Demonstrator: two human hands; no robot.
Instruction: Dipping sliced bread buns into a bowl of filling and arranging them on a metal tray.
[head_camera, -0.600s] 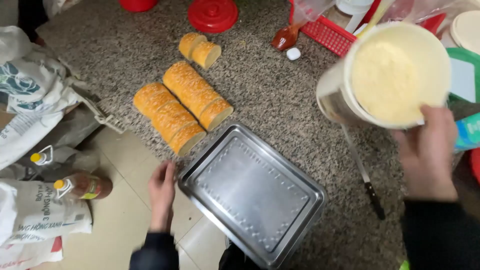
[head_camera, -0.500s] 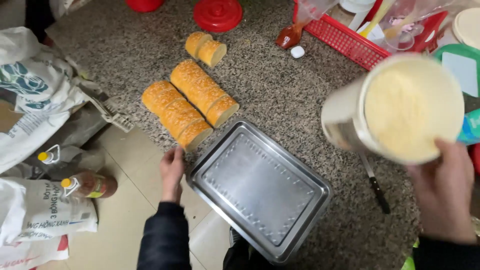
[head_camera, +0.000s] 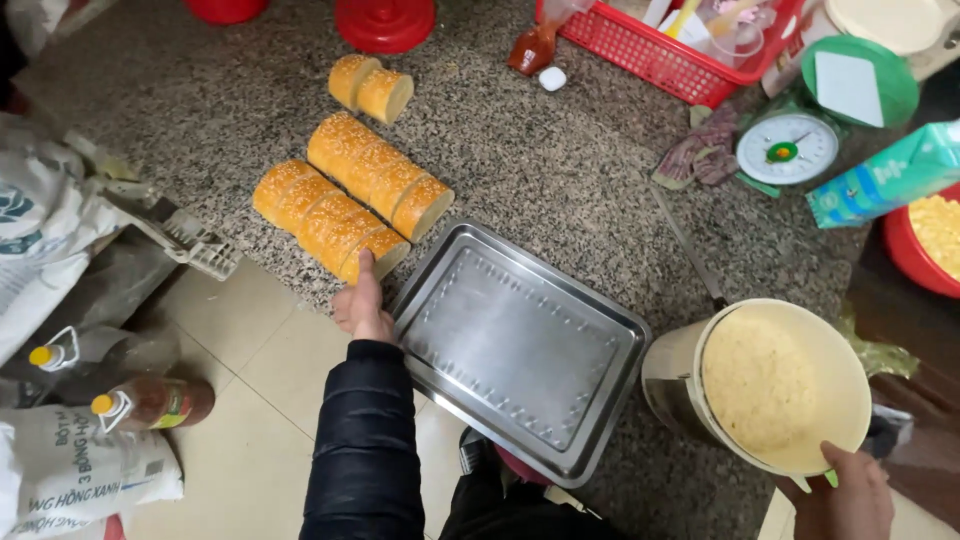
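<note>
A rectangular steel tray lies at an angle on the speckled stone counter, overhanging its near edge. Two long sesame-topped sliced loaves lie side by side just beyond it, with a short piece farther back. My left hand rests at the counter's edge beside the tray's left corner, one finger touching the cut end of the nearer loaf. My right hand grips the lower rim of a big pale tub filled with a pale yellow mass, tilted toward me right of the tray.
A knife lies behind the tub. At the back are a red basket, a green kitchen scale, a green carton and a red bowl of yellow bits. Bottles and sacks stand on the tiled floor at left.
The tub has come down from the upper right to the lower right beside the tray. My left hand has shifted from the tray's corner up to the loaf's end.
</note>
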